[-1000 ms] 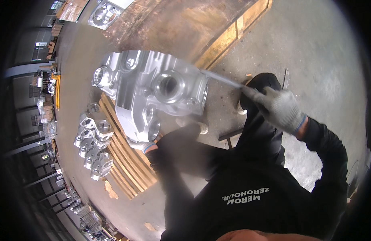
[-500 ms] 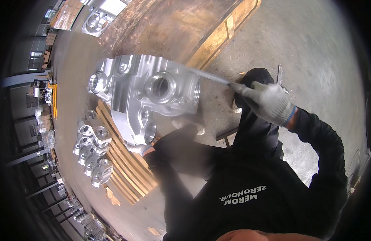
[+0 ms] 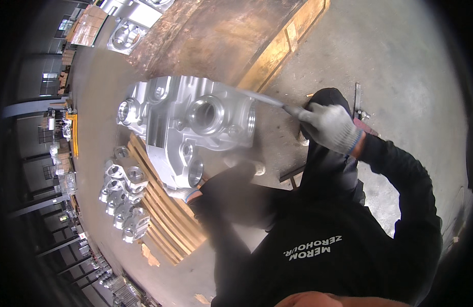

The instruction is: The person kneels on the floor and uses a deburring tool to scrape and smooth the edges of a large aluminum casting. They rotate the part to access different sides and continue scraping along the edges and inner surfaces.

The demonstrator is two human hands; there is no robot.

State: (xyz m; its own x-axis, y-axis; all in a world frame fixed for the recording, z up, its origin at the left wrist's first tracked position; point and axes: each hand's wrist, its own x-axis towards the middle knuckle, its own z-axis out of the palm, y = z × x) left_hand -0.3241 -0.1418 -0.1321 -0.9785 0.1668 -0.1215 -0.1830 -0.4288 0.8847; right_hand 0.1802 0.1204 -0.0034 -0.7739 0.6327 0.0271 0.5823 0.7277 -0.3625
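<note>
Big casting [image 3: 188, 128] sitting on pallet [image 3: 165, 215]; smaller castings [image 3: 125, 197] lying left; wooden platform [image 3: 221, 36] standing behind.

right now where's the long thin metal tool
In the head view the long thin metal tool is right of centre, gripped in the gloved right hand, its tip against the upper right edge of the big silver casting.

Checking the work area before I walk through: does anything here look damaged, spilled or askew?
Nothing stands out. The large metal casting sits on the wooden pallet, the left hand at its lower edge. The right hand holds a thin tool against the casting's side. Smaller castings lie grouped on the pallet.
</note>
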